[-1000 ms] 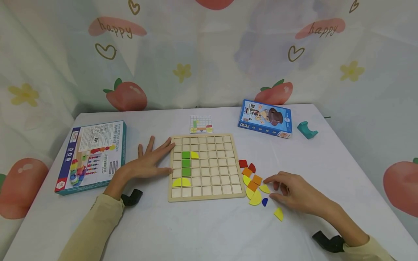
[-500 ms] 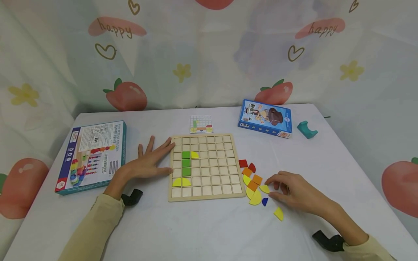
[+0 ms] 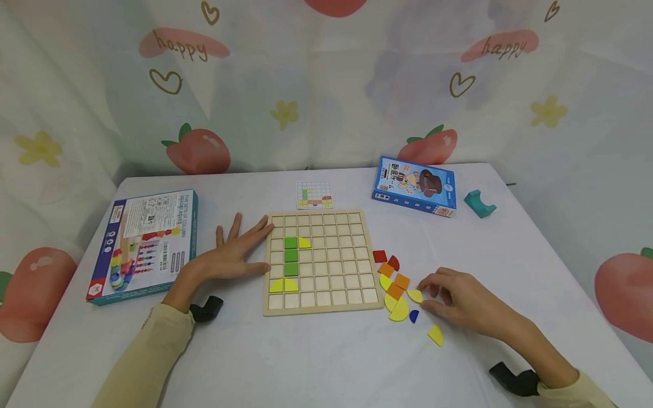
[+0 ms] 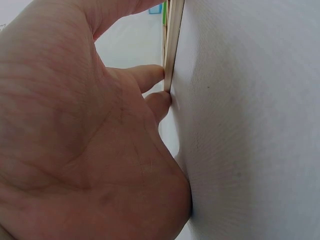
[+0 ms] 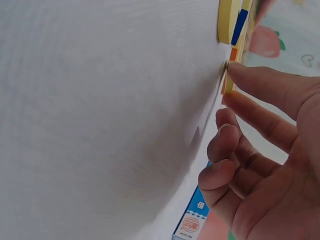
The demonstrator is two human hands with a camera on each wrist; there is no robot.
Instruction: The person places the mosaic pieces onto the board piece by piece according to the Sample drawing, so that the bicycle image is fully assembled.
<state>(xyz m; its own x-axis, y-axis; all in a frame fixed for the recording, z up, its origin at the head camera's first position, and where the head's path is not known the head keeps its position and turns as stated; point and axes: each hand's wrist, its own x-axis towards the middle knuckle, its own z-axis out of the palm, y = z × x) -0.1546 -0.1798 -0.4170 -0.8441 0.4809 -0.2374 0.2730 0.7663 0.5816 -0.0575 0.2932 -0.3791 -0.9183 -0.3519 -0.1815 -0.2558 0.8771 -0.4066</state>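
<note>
A wooden grid board [image 3: 334,266] lies on the table, with three green squares [image 3: 291,255] and several yellow quarter-circle tiles [image 3: 304,242] in its cells. My left hand [image 3: 227,255] rests flat with fingers spread; fingertip and thumb touch the board's left edge, seen edge-on in the left wrist view. Right of the board, my right hand [image 3: 459,297] pinches a yellow rounded tile [image 3: 414,296] between thumb and index finger, low at the table. In the right wrist view the tile [image 5: 229,82] shows as a thin edge between those fingertips; the other fingers curl loosely.
Loose orange squares [image 3: 395,291], red pieces [image 3: 380,256], yellow pieces [image 3: 399,310] and a blue piece [image 3: 414,316] lie beside the board. A pattern card [image 3: 314,194] sits behind it. A blue box [image 3: 414,186], teal object [image 3: 480,204] and larger box [image 3: 148,243] stand around.
My right index fingertip and the yellow tile have shifted very slightly to the right, a little away from the pile. My left hand and the board stay where they were.
</note>
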